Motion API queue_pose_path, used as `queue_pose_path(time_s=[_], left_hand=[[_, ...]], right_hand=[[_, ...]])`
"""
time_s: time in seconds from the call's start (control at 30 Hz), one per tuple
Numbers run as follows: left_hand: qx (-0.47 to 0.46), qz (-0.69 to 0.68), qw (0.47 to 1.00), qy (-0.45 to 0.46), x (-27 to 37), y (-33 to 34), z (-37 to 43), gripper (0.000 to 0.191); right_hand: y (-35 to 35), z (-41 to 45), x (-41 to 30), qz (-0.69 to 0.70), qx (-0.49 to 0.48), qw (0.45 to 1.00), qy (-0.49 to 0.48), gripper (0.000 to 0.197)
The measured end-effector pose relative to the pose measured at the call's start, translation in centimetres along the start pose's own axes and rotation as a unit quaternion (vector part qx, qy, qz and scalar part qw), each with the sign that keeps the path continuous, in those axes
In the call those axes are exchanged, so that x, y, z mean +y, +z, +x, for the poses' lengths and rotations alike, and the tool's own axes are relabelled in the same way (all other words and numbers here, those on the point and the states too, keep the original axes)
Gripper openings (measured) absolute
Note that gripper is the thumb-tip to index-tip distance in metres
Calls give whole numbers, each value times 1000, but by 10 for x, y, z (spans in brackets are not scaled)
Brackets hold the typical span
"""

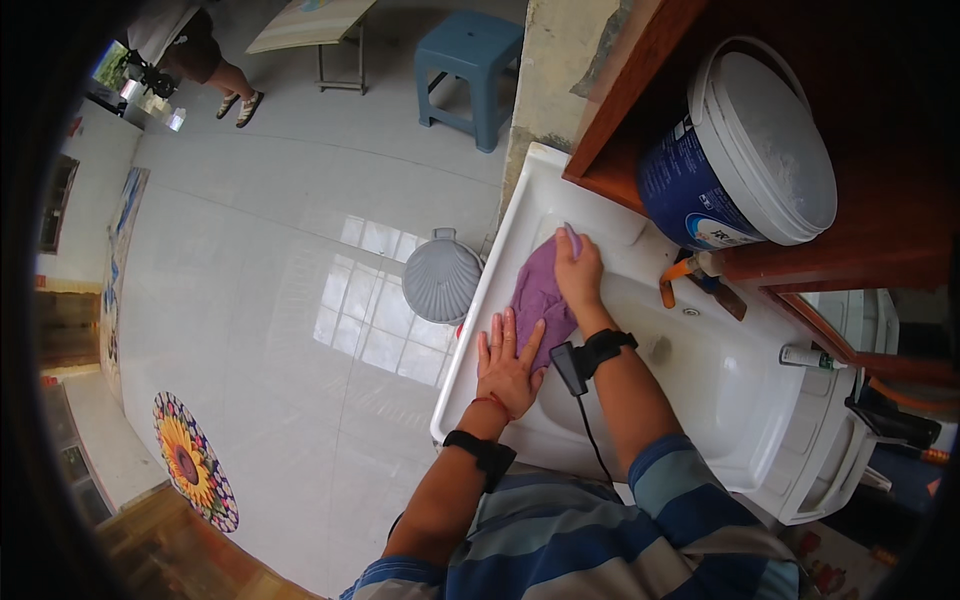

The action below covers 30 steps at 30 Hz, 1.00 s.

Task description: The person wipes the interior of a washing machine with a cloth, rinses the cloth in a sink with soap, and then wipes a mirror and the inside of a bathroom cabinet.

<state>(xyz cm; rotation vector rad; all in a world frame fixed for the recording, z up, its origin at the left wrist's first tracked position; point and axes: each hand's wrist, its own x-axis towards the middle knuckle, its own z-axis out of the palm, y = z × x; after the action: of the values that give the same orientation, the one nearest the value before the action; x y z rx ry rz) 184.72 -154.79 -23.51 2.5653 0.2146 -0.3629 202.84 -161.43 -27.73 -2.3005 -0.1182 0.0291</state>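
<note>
A purple cloth (541, 300) lies bunched on the left part of a white ceramic washbasin (720, 450), between its outer rim and the bowl. My right hand (579, 274) grips the cloth's upper end, thumb and fingers closed on a fold. Spread fingers mark my left hand (511, 375), which rests palm down at the lower end of the cloth, partly on it and partly on the basin's rim. An orange faucet (675, 279) stands at the basin's right side, beside the drain.
A lidded white and blue bucket (739, 150) sits on a wooden shelf above the basin's right. A small tube (806, 357) lies near the basin edge. On the floor are a grey shell-shaped lidded bin (442, 279) and a blue plastic stool (471, 56). Another person (199, 56) stands far left.
</note>
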Motion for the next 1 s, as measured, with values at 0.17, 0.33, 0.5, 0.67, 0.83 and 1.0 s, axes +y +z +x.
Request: queue_pose_path(time_s=[0.17,0.33,0.5,0.67,0.83,1.0], left_hand=[[13,-20,1000,2,-8,7,-3,70],[-66,32,997,-7,-8,6,-1,74],[-71,-11,997,-26,-1,-13,-2,89],[-4,-23,1000,4,-3,-5,3,98],[172,-40,982,70,-8,8,-10,82],[132,38,985,100,41,40,18,64]], right_hand=[[-38,-56,-22,-31,-52,979,-194,25],[9,-77,-27,-210,-55,945,-243,21],[25,-36,-33,-152,-7,970,-188,21],[-21,11,-3,170,10,980,104,43],[-109,-41,70,441,-80,819,359,38],[-134,-99,154,110,-63,934,333,52]])
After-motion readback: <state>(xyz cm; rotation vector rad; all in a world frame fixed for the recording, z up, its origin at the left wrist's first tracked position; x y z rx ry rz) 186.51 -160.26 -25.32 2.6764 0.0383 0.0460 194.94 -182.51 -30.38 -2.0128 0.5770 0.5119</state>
